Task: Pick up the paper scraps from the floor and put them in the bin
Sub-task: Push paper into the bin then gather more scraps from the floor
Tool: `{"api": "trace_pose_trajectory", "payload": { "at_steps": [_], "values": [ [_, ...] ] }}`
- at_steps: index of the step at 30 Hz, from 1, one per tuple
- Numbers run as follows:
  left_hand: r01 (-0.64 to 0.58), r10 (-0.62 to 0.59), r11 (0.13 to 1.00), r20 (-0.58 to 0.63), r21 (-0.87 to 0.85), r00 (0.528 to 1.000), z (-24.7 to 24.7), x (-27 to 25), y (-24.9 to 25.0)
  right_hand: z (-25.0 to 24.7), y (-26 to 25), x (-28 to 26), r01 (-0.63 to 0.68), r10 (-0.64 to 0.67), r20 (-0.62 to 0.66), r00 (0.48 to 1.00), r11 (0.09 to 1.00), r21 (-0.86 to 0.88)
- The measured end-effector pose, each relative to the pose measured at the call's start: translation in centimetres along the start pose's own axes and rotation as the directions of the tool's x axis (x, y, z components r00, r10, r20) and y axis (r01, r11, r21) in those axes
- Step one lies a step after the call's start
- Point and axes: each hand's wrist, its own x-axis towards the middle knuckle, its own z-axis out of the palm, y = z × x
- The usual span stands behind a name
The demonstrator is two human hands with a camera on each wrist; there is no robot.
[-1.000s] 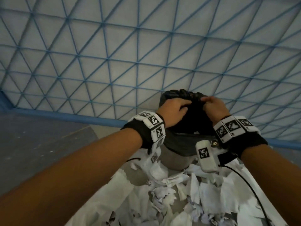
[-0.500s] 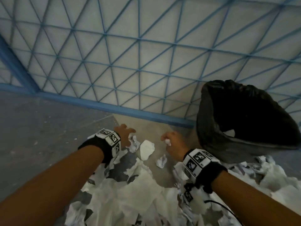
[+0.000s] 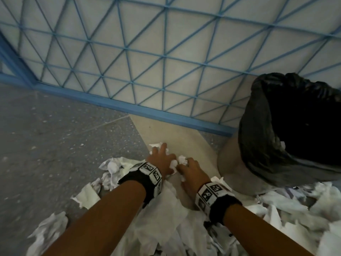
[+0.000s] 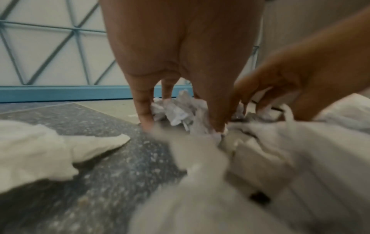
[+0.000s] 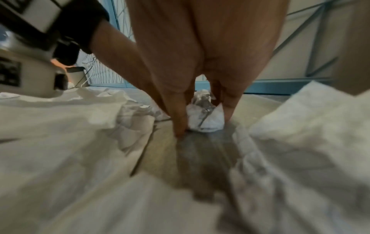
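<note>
White torn paper scraps [image 3: 166,209] lie heaped on the floor under my forearms. The bin [image 3: 230,169] with a black liner [image 3: 258,137] stands at the right, its mouth tilted toward me. My left hand [image 3: 163,154] reaches down with fingers spread and straight, fingertips on the floor around a crumpled scrap [image 4: 176,110]. Just beside it, my right hand [image 3: 185,164] curls thumb and fingers around another crumpled scrap [image 5: 204,118]. In the left wrist view the right hand [image 4: 280,82] comes in from the right, almost touching the left hand [image 4: 180,123].
A blue metal lattice fence [image 3: 166,58] with a blue base rail [image 3: 129,106] closes the far side. Grey speckled floor [image 3: 55,135] lies at the left, a beige tile [image 3: 175,132] ahead of the hands. More scraps [image 3: 295,209] pile up against the bin's foot.
Both hands let go of the bin liner's rim and dropped to the floor. Since half a second ago they have drawn together over the small scraps ahead of the pile.
</note>
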Motion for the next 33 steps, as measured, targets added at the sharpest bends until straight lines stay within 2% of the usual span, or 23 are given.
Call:
{"api": "trace_pose_trajectory", "payload": {
  "at_steps": [4,6,8,10,12,15,17,18,19,21,23,25,27,29,30,31,33],
  "values": [
    [-0.021,0.023,0.999,-0.07,0.03,0.997,0.0,-0.6,0.2,-0.4,-0.2,-0.4,-0.027,0.025,-0.124,0.992,1.0,-0.015],
    [-0.029,0.02,0.996,-0.106,-0.079,0.994,-1.3,-0.9,0.1,-1.7,-0.7,-1.1,-0.021,0.024,-0.173,0.985,1.0,0.019],
    [-0.027,-0.045,0.959,-0.248,-0.28,0.968,-4.1,-1.4,0.1,-4.1,-1.8,-2.1,0.036,-0.022,-0.221,0.975,0.997,0.064],
    [-0.088,-0.164,0.854,-0.427,-0.513,0.889,-7.9,-2.4,0.7,-7.3,-3.6,-3.5,0.124,-0.069,-0.338,0.939,0.982,0.144],
    [-0.24,-0.26,0.715,-0.569,-0.656,0.78,-12.3,-3.8,1.9,-11.1,-5.4,-5.7,0.22,-0.107,-0.486,0.867,0.959,0.181],
    [-0.511,-0.302,0.521,-0.708,-0.684,0.639,-18.2,-6.6,5.3,-18.1,-6.4,-10.0,0.341,-0.173,-0.685,0.708,0.933,0.117],
    [-0.67,-0.292,0.387,-0.773,-0.634,0.563,-20.7,-8.2,8.7,-22.7,-5.2,-12.8,0.317,-0.146,-0.786,0.601,0.946,0.067],
    [-0.713,-0.286,0.347,-0.793,-0.609,0.538,-21.5,-8.7,10.7,-24.4,-4.1,-13.9,0.289,-0.094,-0.819,0.565,0.953,0.09],
    [-0.738,-0.263,0.325,-0.806,-0.592,0.53,-22.1,-9.3,12.9,-25.7,-2.8,-14.9,0.256,-0.032,-0.841,0.541,0.958,0.128],
    [-0.726,-0.167,0.367,-0.809,-0.582,0.564,-22.0,-9.5,17.4,-26.8,0.2,-16.1,0.142,0.092,-0.828,0.554,0.969,0.202],
    [-0.699,0.043,0.45,-0.768,-0.556,0.639,-20.6,-8.8,21.0,-26.0,3.3,-16.4,-0.029,0.191,-0.754,0.628,0.974,0.223],
    [-0.632,0.284,0.644,-0.632,-0.432,0.721,-18.9,-7.6,22.9,-24.3,6.1,-16.1,-0.176,0.282,-0.621,0.732,0.958,0.228],
    [-0.573,0.403,0.774,-0.488,-0.269,0.774,-17.8,-6.8,22.9,-23.0,8.2,-15.9,-0.222,0.344,-0.504,0.792,0.932,0.286],
    [-0.549,0.445,0.811,-0.399,-0.2,0.802,-17.8,-6.8,21.8,-22.5,9.1,-15.7,-0.234,0.375,-0.491,0.786,0.916,0.325],
    [-0.552,0.454,0.812,-0.39,-0.189,0.801,-18.2,-6.9,21.2,-22.6,9.2,-15.8,-0.239,0.386,-0.514,0.766,0.913,0.33],
    [-0.562,0.452,0.802,-0.411,-0.203,0.792,-18.5,-7.4,20.1,-22.7,9.0,-15.7,-0.217,0.373,-0.552,0.746,0.919,0.328],
    [-0.622,0.415,0.727,-0.535,-0.291,0.736,-19.3,-8.7,17.4,-22.9,7.0,-15.9,-0.122,0.296,-0.685,0.666,0.949,0.292]
  ]
}}
